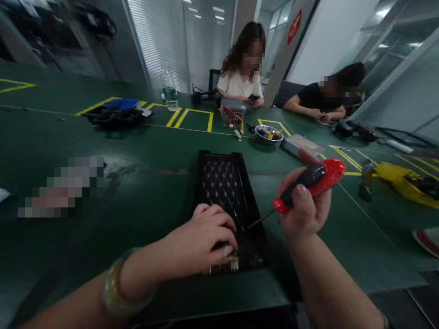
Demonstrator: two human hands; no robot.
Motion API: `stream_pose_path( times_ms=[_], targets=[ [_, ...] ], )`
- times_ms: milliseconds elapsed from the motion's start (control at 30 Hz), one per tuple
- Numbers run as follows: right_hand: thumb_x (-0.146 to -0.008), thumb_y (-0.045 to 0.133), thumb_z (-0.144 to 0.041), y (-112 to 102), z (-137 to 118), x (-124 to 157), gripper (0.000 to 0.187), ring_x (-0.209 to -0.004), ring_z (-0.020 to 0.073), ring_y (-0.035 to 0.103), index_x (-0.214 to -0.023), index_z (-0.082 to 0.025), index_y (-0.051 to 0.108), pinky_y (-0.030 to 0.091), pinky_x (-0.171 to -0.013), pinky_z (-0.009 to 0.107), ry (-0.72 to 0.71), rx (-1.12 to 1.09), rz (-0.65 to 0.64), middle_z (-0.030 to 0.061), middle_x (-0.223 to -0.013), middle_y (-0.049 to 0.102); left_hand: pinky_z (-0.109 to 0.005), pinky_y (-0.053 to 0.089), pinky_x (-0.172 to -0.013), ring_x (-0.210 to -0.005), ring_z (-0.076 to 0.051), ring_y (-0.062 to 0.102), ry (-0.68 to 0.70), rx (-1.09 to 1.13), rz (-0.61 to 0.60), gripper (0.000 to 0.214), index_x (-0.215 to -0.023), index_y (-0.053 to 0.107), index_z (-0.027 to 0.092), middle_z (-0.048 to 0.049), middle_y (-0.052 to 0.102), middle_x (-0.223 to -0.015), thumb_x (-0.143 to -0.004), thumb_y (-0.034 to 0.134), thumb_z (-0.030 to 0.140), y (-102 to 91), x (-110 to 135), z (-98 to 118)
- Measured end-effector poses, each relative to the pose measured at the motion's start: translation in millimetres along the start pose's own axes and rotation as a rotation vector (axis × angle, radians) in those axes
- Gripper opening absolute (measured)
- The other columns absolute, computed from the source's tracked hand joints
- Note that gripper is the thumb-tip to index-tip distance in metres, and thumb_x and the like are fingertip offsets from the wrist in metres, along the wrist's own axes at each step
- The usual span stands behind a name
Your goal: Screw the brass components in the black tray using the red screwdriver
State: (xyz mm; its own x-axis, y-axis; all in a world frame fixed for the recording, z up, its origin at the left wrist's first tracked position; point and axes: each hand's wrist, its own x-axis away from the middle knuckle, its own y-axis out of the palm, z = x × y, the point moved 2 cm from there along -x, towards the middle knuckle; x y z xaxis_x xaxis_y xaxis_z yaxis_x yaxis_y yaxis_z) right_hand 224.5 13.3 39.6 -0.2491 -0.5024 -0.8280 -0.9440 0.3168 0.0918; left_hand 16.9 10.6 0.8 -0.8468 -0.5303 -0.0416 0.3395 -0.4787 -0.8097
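Observation:
A black perforated metal case (224, 183) lies lengthwise on the green table in front of me. My left hand (202, 240) rests on its near end, fingers curled down and pressed on the case beside a small metal part. My right hand (303, 208) is closed round a red and black screwdriver (308, 180). The handle points up and right, and the thin shaft slants down to the left with its tip at the case, just right of my left fingers. A pale bangle sits on my left wrist.
A metal bowl (268, 135) of small parts, a grey box (302, 145) and loose wires (233, 119) lie beyond the case. A water bottle (168, 89) and a black tray (115, 116) stand far left. A yellow object (406, 180) is at right. Two people sit at the far side.

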Motion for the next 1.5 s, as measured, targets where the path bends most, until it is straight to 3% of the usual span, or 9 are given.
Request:
stream_pose_path(
  times_ms=[300,433,600,733,833,967,1167,1500],
  targets=[
    [-0.09,0.066,-0.039,-2.1,28.6,19.2,0.056,-0.062,0.0154,0.049,-0.143,-0.029,0.054,0.047,-0.053,0.033,0.117,0.221,-0.141,0.0005,-0.079,0.056,-0.04,0.023,-0.1,-0.11,-0.017,0.057,-0.03,-0.019,0.088,0.014,-0.104,0.073,0.033,0.0081,0.071,-0.112,-0.099,0.061,0.027,-3.6,0.6,-2.9],
    [-0.09,0.067,-0.034,-1.2,29.1,18.9,0.056,-0.06,0.0135,0.049,-0.144,-0.029,0.053,0.044,-0.055,0.032,0.14,0.207,-0.188,-0.0007,-0.078,0.055,-0.04,0.024,-0.1,-0.112,-0.018,0.057,-0.065,-0.039,0.142,0.015,-0.11,0.068,0.031,0.0077,0.072,-0.112,-0.098,0.061,0.025,-2.5,0.4,-6.3],
    [-0.092,0.066,-0.04,1.1,26.0,15.2,0.05,-0.064,0.0137,0.046,-0.14,-0.03,0.057,0.041,-0.057,0.031,0.178,0.16,-0.069,-0.0001,-0.079,0.053,-0.039,0.024,-0.103,-0.115,-0.018,0.059,-0.148,-0.049,0.23,0.024,-0.119,0.063,0.031,0.0066,0.07,-0.121,-0.095,0.066,0.025,-3.9,1.2,-8.8],
    [-0.093,0.066,-0.04,4.9,22.6,11.8,0.039,-0.062,0.0124,0.046,-0.13,-0.03,0.064,0.037,-0.052,0.026,0.224,0.025,0.06,-0.0008,-0.075,0.053,-0.038,0.024,-0.104,-0.116,-0.018,0.061,-0.143,0.011,0.19,0.034,-0.125,0.059,0.035,0.0093,0.07,-0.126,-0.094,0.071,0.029,-2.5,0.7,-8.9],
    [-0.092,0.067,-0.04,5.9,22.4,9.5,0.036,-0.061,0.0111,0.046,-0.126,-0.03,0.065,0.038,-0.051,0.024,0.248,-0.051,0.123,-0.0016,-0.073,0.054,-0.038,0.025,-0.103,-0.11,-0.018,0.061,-0.147,0.051,0.157,0.027,-0.121,0.06,0.034,0.0099,0.073,-0.119,-0.096,0.069,0.03,-1.3,-1.1,-8.5],
    [-0.093,0.066,-0.04,4.5,24.1,7.4,0.033,-0.06,0.0105,0.047,-0.125,-0.029,0.066,0.041,-0.054,0.024,0.253,-0.086,0.149,-0.0023,-0.072,0.056,-0.038,0.029,-0.1,-0.099,-0.018,0.06,-0.182,0.098,0.146,0.012,-0.11,0.064,0.03,0.0086,0.075,-0.104,-0.1,0.062,0.035,-2.3,-2.9,-6.1],
    [-0.093,0.066,-0.04,2.6,23.6,5.4,0.029,-0.059,0.0109,0.047,-0.119,-0.029,0.068,0.04,-0.053,0.025,0.217,-0.085,0.184,-0.0025,-0.07,0.055,-0.035,0.037,-0.091,-0.102,-0.021,0.057,-0.279,0.185,0.197,0.017,-0.101,0.067,0.03,0.0074,0.075,-0.097,-0.095,0.067,0.046,-3.9,-1.5,-3.5],
    [-0.095,0.063,-0.042,2.4,26.5,7.0,0.028,-0.058,0.0097,0.044,-0.119,-0.03,0.067,0.039,-0.051,0.024,0.224,-0.077,0.16,-0.0025,-0.072,0.052,-0.036,0.036,-0.095,-0.102,-0.02,0.06,-0.268,0.158,0.217,0.014,-0.098,0.075,0.034,0.0072,0.076,-0.1,-0.096,0.063,0.042,-5.8,2.0,-7.0]
  ],
)
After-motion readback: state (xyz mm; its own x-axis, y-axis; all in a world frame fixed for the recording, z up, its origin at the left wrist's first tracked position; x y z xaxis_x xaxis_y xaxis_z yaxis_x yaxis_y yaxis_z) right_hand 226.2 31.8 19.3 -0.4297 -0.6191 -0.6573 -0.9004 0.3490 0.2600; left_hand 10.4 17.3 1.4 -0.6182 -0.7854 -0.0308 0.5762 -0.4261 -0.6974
